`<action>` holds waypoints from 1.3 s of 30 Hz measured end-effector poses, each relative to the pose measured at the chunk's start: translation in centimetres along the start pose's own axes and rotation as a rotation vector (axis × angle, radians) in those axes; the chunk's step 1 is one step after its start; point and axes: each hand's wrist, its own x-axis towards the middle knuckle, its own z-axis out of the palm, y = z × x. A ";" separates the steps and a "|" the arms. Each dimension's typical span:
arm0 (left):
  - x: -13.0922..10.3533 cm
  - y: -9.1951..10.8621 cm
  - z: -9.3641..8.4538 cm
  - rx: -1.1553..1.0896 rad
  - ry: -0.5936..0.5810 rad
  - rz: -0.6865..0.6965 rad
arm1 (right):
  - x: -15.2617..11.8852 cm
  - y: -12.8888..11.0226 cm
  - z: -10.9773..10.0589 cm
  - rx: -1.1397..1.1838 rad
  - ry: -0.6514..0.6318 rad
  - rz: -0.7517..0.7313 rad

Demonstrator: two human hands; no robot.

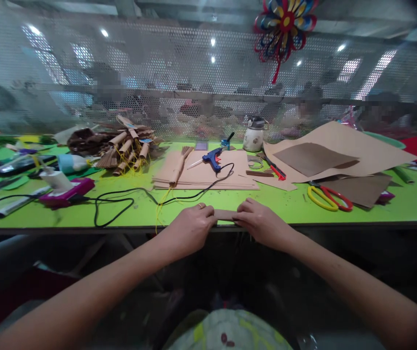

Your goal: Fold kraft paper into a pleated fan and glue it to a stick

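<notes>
Between my two hands, at the front edge of the green table, stretches a narrow brown paper strip. My left hand pinches its left end, and my right hand grips the right end with bent fingers. Just beyond them lies a stack of brown paper sheets. On that stack rest a blue glue gun and a rolled paper piece with a fringed top, which has yellow string hanging from it.
Yellow-and-red scissors, a red-handled cutter and large brown sheets lie to the right. A white jar stands behind. Leftward are a pile of paper rolls, a purple power strip and a looping black cable.
</notes>
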 end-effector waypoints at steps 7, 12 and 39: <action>2.8 -0.1 -0.5 0.064 -0.023 0.038 | 0.7 0.2 -0.4 -0.136 -0.152 -0.072; 3.8 0.1 -0.3 0.093 -0.058 0.166 | 1.0 -0.5 -0.8 -0.240 -0.190 -0.110; 4.7 -2.0 -3.2 -0.840 -0.208 -0.091 | 1.8 1.9 -5.7 0.666 -0.212 0.203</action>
